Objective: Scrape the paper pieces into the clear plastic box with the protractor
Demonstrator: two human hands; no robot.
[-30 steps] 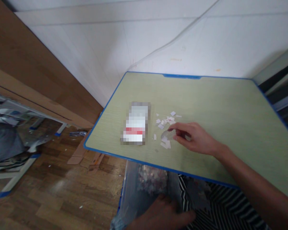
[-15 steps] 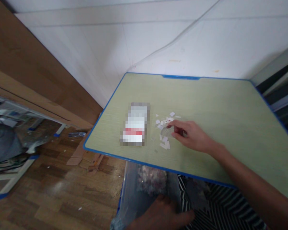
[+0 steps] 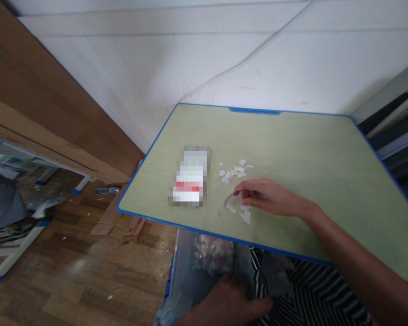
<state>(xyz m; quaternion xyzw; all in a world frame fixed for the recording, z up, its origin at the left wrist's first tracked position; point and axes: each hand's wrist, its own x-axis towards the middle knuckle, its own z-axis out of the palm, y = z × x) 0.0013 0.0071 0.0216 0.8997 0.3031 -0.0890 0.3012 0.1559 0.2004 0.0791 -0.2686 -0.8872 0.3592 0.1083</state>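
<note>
My right hand (image 3: 263, 197) is over the green table (image 3: 292, 145), thumb and fingers pinching a thin, clear, round-edged piece of plastic (image 3: 231, 198). Its exact kind I cannot make out. Small white paper scraps (image 3: 245, 215) lie under and beside that piece. Farther back, more white paper bits (image 3: 238, 171) are scattered in a loose group. Below the table's front edge, in shade, is my left hand (image 3: 229, 299). Its thumb points right, while the other fingers are dark and blurred, so I cannot tell whether they hold anything.
A blurred-out white phone-like slab (image 3: 190, 175) with a red band lies left of the scraps. Under the table edge stands a translucent bin (image 3: 185, 253) with a bag of small pieces (image 3: 213, 253). Flattened cardboard (image 3: 122, 226) is on the wooden floor; a white wall (image 3: 204, 63) stands behind.
My right hand has moved slightly towards the table's front edge with the clear piece, away from the back group of scraps. Some front scraps have shifted right and nearer. The left hand stays low.
</note>
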